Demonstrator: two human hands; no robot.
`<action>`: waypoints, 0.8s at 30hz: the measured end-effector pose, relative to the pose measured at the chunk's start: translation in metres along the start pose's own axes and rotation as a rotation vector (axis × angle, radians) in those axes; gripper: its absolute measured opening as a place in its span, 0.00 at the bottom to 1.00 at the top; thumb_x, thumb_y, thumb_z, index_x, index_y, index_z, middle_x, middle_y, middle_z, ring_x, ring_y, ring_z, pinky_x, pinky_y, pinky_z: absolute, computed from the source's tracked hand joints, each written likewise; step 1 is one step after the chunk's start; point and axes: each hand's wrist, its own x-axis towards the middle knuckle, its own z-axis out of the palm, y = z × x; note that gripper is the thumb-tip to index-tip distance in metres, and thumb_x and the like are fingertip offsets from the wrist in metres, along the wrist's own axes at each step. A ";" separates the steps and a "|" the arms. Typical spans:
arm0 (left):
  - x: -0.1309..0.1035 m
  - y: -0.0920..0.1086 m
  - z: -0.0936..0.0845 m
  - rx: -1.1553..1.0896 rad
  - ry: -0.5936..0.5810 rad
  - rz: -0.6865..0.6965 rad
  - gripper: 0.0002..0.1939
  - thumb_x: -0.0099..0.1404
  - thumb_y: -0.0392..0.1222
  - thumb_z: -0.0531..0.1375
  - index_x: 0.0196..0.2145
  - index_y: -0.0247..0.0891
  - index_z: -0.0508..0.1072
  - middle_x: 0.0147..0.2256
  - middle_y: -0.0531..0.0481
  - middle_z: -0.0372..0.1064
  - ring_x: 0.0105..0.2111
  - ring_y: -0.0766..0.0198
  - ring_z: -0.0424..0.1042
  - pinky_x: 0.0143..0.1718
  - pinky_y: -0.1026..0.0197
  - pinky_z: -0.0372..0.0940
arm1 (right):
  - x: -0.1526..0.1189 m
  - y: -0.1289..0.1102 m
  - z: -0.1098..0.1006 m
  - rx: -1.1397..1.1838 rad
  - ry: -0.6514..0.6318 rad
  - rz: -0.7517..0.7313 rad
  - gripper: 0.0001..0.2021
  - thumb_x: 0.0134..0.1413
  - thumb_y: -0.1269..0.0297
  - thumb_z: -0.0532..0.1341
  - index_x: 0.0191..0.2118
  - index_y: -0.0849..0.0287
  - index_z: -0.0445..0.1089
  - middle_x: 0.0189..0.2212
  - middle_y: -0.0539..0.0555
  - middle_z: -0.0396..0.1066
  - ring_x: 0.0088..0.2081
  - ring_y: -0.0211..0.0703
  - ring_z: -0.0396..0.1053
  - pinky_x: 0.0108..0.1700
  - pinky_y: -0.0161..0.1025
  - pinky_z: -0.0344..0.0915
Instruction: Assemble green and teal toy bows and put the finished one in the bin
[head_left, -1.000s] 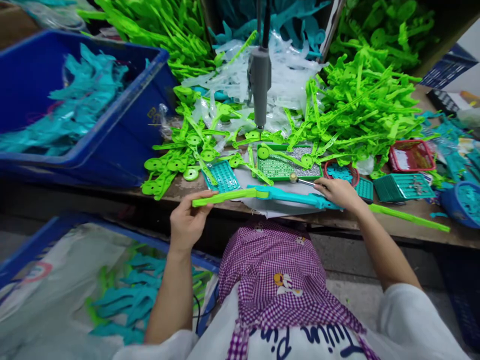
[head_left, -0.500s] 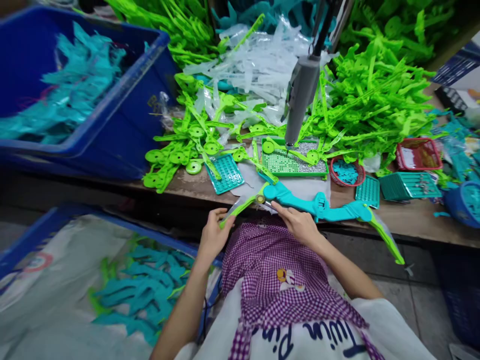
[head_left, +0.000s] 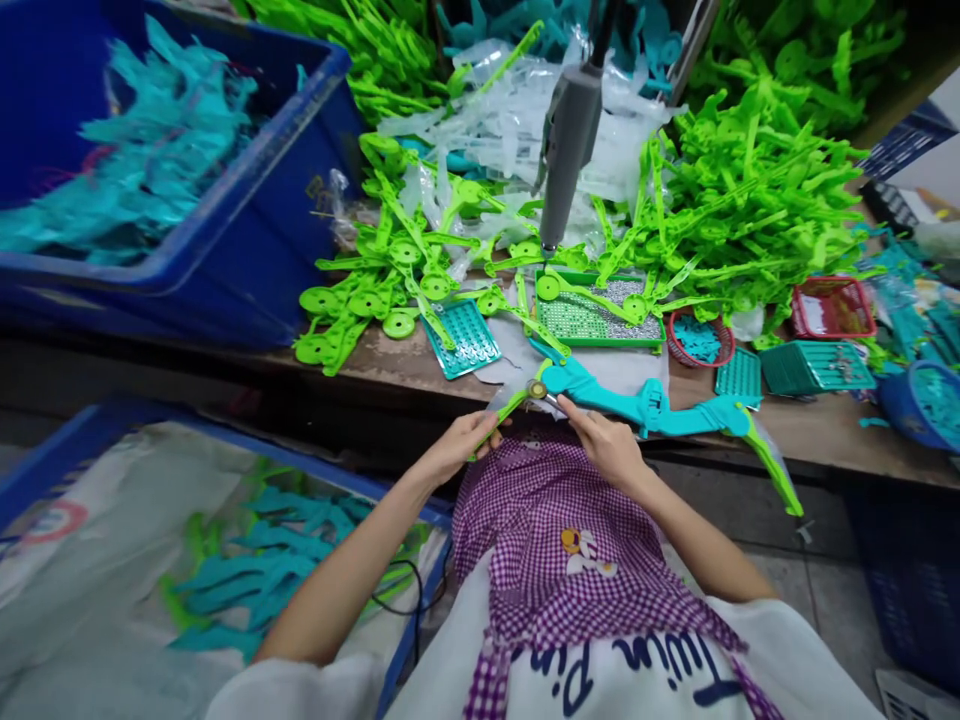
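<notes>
Bow-shaped teal plastic piece [head_left: 615, 402], at the table's near edge, with a bright green arm jointed at each end, both angled nearward. Slim metal tool [head_left: 553, 400], slanting, with its round brass-coloured head at the left joint.

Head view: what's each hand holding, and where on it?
Left hand: left green arm of the turquoise assembly, near its free end. Right hand: round-headed metal tool, by its rod, behind the head.

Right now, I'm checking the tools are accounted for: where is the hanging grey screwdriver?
In the head view, upper centre, the grey screwdriver hangs just above the green tray.
</notes>
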 end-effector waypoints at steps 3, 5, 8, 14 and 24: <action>0.003 -0.002 0.006 -0.031 0.073 0.018 0.30 0.50 0.68 0.65 0.32 0.35 0.75 0.18 0.55 0.61 0.16 0.73 0.53 0.15 0.68 0.44 | -0.007 0.001 -0.007 0.039 0.097 -0.049 0.23 0.70 0.63 0.45 0.67 0.48 0.58 0.29 0.54 0.71 0.28 0.39 0.68 0.31 0.32 0.62; 0.005 -0.001 0.007 -0.043 0.089 0.013 0.29 0.49 0.68 0.66 0.30 0.35 0.75 0.18 0.55 0.60 0.15 0.73 0.53 0.15 0.68 0.43 | -0.010 0.001 -0.009 0.054 0.143 -0.062 0.23 0.70 0.64 0.45 0.66 0.50 0.59 0.29 0.54 0.71 0.29 0.39 0.68 0.33 0.33 0.64; 0.006 -0.001 0.007 -0.044 0.104 0.004 0.30 0.48 0.68 0.66 0.28 0.35 0.74 0.17 0.55 0.60 0.15 0.74 0.52 0.15 0.68 0.41 | -0.007 -0.001 -0.004 0.019 0.078 -0.022 0.23 0.69 0.64 0.47 0.66 0.48 0.59 0.30 0.54 0.73 0.28 0.39 0.69 0.31 0.32 0.63; 0.004 0.001 0.006 -0.039 0.063 -0.031 0.32 0.48 0.68 0.65 0.31 0.33 0.74 0.19 0.53 0.65 0.15 0.75 0.53 0.16 0.68 0.42 | -0.014 0.009 -0.016 0.156 0.219 -0.050 0.23 0.69 0.64 0.48 0.66 0.48 0.59 0.31 0.53 0.74 0.29 0.38 0.71 0.32 0.30 0.66; 0.001 0.004 0.009 0.007 0.084 0.005 0.31 0.50 0.68 0.64 0.31 0.33 0.72 0.21 0.55 0.65 0.14 0.77 0.52 0.16 0.68 0.42 | -0.008 -0.001 0.007 0.139 0.234 -0.056 0.21 0.68 0.65 0.50 0.63 0.52 0.65 0.27 0.55 0.76 0.24 0.41 0.72 0.29 0.34 0.67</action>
